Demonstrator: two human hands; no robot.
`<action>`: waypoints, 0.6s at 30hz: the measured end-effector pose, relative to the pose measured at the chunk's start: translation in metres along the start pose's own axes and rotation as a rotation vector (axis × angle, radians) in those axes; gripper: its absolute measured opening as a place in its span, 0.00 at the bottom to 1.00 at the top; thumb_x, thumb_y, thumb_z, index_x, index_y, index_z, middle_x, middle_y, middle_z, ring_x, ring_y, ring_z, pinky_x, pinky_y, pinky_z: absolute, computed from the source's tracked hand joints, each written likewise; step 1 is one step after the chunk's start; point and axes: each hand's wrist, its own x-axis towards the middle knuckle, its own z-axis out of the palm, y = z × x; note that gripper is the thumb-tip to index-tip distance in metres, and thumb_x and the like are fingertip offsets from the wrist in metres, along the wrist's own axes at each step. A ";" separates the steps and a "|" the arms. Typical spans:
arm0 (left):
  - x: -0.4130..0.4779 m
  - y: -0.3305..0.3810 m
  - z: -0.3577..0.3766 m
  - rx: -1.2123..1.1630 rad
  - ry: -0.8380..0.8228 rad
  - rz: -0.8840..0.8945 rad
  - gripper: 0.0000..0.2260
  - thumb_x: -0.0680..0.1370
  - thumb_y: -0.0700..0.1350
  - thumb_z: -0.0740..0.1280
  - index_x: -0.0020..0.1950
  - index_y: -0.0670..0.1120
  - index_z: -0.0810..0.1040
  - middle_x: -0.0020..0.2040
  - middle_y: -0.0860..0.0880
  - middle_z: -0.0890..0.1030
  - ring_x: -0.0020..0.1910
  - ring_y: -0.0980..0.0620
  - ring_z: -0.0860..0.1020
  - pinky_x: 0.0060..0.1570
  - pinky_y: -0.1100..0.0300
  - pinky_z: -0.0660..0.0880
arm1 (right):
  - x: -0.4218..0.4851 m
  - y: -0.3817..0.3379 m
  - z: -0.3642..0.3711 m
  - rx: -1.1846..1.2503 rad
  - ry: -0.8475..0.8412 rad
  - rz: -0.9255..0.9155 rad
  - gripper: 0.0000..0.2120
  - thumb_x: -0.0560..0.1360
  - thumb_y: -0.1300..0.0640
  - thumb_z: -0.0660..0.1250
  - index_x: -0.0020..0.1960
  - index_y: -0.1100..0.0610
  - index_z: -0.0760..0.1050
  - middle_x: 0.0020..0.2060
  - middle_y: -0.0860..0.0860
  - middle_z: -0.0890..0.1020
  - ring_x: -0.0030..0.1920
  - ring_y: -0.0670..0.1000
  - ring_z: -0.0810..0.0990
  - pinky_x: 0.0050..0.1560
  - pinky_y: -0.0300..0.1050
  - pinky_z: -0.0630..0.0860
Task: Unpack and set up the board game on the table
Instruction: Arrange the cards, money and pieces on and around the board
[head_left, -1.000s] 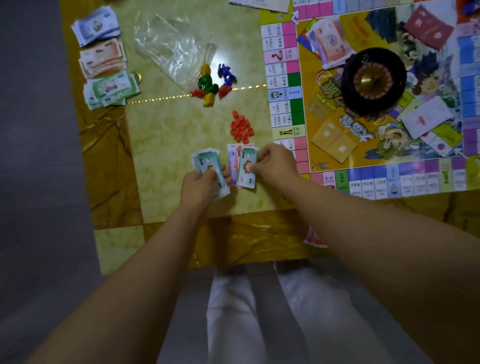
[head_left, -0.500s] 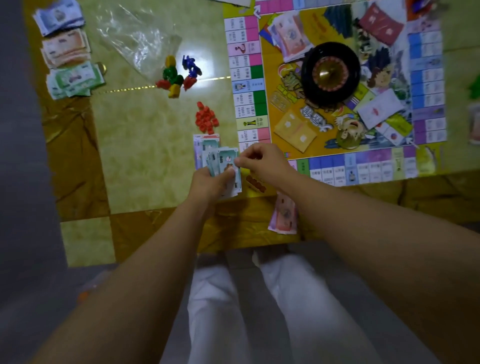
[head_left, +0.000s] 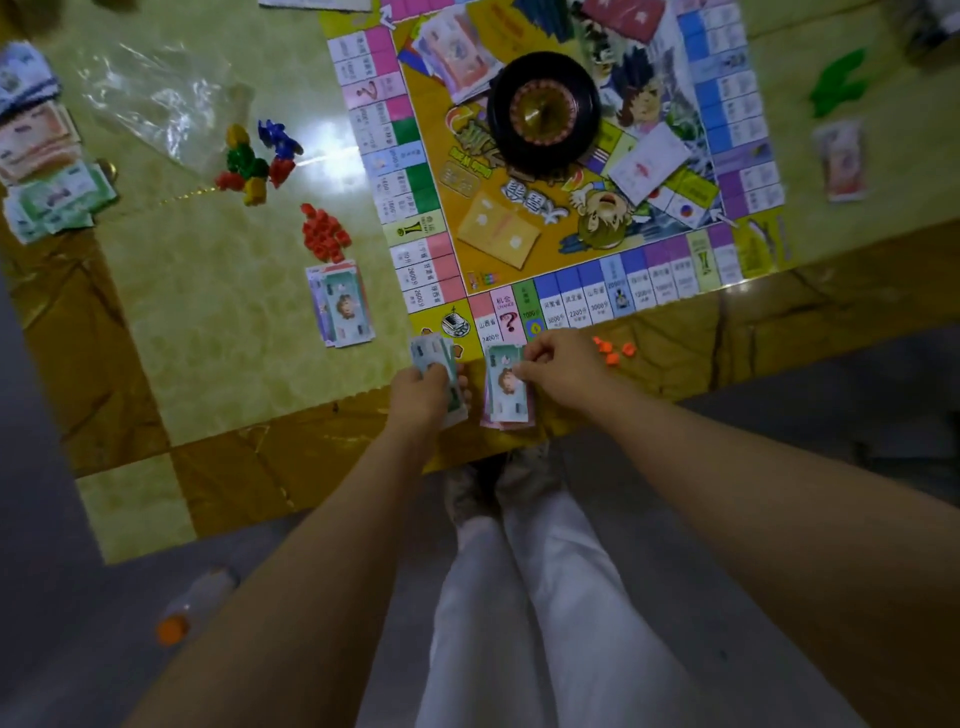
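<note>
Overall: a person in white trousers (head_left: 519, 597) looks down at a glossy yellow-green stone table (head_left: 208, 312) with brown borders.
Game board: the colourful square paper board (head_left: 415, 208) lies open in the upper middle of the frame, its near corner just above the hands.
Roulette wheel: a black round wheel with a gold centre (head_left: 543, 111) sits on the board's middle, with cards lying around it.
Left hand: the left hand (head_left: 421, 389), lower centre, has its fingers curled round a fanned wad of pale green paper banknotes (head_left: 434, 358).
Right hand: the right hand (head_left: 561, 371), just beside it, pinches the top of a small stack of green and pink banknotes (head_left: 506, 387) lying at the table's near edge.
Other money: one mixed pile (head_left: 343, 306) lies left of the board; three more piles (head_left: 47, 156) sit at the far left edge; one pinkish pile (head_left: 841, 161) is at the upper right.
Pieces: a heap of small red plastic houses (head_left: 324, 234) lies above the mixed pile; coloured plastic pawns (head_left: 254, 161) cluster beside a clear plastic bag (head_left: 156, 104); a few orange bits (head_left: 613, 351) lie right of the right hand; green pieces (head_left: 839, 83), blurred, are at the upper right.
</note>
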 end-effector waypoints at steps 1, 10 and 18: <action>0.001 -0.004 -0.003 0.017 -0.010 0.009 0.11 0.81 0.35 0.56 0.43 0.40 0.76 0.37 0.43 0.78 0.35 0.47 0.76 0.37 0.53 0.77 | -0.001 0.004 0.004 -0.035 0.009 0.005 0.15 0.72 0.60 0.72 0.33 0.51 0.70 0.33 0.45 0.74 0.43 0.51 0.76 0.48 0.49 0.76; 0.006 -0.018 -0.015 0.049 -0.104 0.045 0.08 0.80 0.35 0.60 0.46 0.41 0.77 0.42 0.43 0.82 0.39 0.48 0.81 0.42 0.53 0.81 | 0.003 0.018 0.045 -0.237 0.313 0.063 0.13 0.73 0.58 0.72 0.53 0.57 0.70 0.47 0.52 0.79 0.47 0.53 0.79 0.38 0.47 0.75; 0.001 -0.006 0.013 0.142 -0.055 0.108 0.05 0.78 0.37 0.66 0.54 0.42 0.76 0.44 0.46 0.80 0.36 0.53 0.79 0.28 0.61 0.77 | -0.002 0.008 0.018 0.340 0.044 -0.143 0.15 0.75 0.48 0.69 0.50 0.61 0.76 0.46 0.57 0.80 0.48 0.55 0.79 0.50 0.50 0.78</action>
